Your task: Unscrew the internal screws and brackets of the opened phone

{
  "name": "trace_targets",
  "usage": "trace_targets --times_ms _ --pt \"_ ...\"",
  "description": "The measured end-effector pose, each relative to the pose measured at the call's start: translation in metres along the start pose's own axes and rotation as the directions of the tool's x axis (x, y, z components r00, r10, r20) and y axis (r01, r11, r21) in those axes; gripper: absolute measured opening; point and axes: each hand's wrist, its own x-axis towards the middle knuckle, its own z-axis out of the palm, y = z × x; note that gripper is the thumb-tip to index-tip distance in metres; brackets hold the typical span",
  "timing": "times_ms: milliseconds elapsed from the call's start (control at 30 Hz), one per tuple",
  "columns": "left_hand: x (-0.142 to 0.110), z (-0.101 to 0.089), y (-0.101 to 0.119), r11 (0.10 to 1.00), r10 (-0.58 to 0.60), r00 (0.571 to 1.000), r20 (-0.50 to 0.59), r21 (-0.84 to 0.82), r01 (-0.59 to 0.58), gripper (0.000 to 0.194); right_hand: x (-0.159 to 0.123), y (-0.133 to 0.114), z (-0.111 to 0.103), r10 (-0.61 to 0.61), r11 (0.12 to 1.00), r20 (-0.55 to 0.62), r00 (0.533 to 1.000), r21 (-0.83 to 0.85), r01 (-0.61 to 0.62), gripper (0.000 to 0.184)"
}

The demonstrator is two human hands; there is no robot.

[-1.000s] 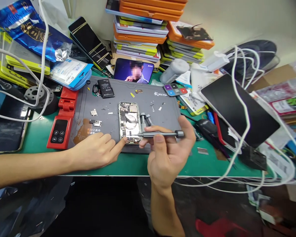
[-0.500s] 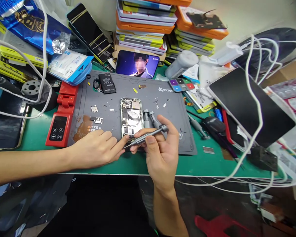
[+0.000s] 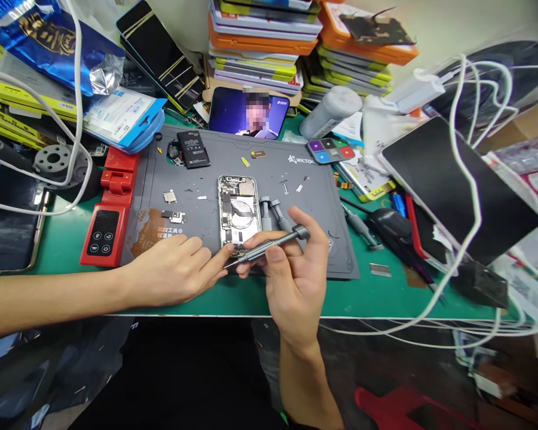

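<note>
A smartphone (image 3: 242,210) with its back housing open and inner parts bare lies upright on the grey mat. My left hand (image 3: 174,270) reaches in from the left, its outstretched index fingertip pressed on the phone's lower left corner, the other fingers curled. My right hand (image 3: 296,278) grips a grey precision screwdriver (image 3: 269,246), slanted with its thin shaft down to the left. The tip meets my left fingertips just below the phone's bottom edge; the exact contact is hidden. Beside the phone lie two more grey screwdrivers (image 3: 275,209).
On the mat (image 3: 197,227) are a black battery (image 3: 193,149), a small camera-like module (image 3: 174,217) and tiny parts. A red device (image 3: 104,233) borders it at left. A lit phone (image 3: 233,113) leans behind. White cables (image 3: 470,197) and a dark panel (image 3: 457,185) crowd the right.
My hands, the screwdriver and the phone keep nearly the same pose. The whole view has shifted slightly, and the picture on the lit phone differs a little.
</note>
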Motion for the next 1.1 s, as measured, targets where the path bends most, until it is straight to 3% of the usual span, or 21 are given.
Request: trace_targets --times_ms 267,667,900,1000,1100 --pt "-0.0011 0.0001 -0.0001 1.0 -0.005 1.0 0.005 0.0 0.005 0.037 0.0003 0.0007 -0.0009 -0.011 0.999 0.021 1.0 -0.04 0.012 0.044" --pt "-0.0021 0.0025 0.0009 1.0 -0.007 1.0 0.001 0.01 0.007 0.039 -0.0004 0.0027 -0.0021 0.028 0.999 0.026 0.999 0.039 -0.029 0.046" --pt "-0.0012 0.0009 0.0 1.0 0.003 1.0 -0.014 0.008 -0.003 0.039 -0.0011 0.002 -0.004 0.038 0.998 -0.04 0.998 0.052 -0.036 0.047" --pt "-0.0005 0.0009 -0.0003 1.0 0.01 1.0 -0.01 0.004 -0.01 0.039 -0.0007 0.0009 -0.0029 -0.022 0.999 -0.11 0.994 0.028 0.026 0.047" --pt "-0.0006 0.0024 0.0002 1.0 0.009 1.0 -0.017 0.002 -0.009 0.037 0.0021 0.0025 -0.0036 -0.229 0.971 -0.212 0.95 -0.116 0.208 0.057"
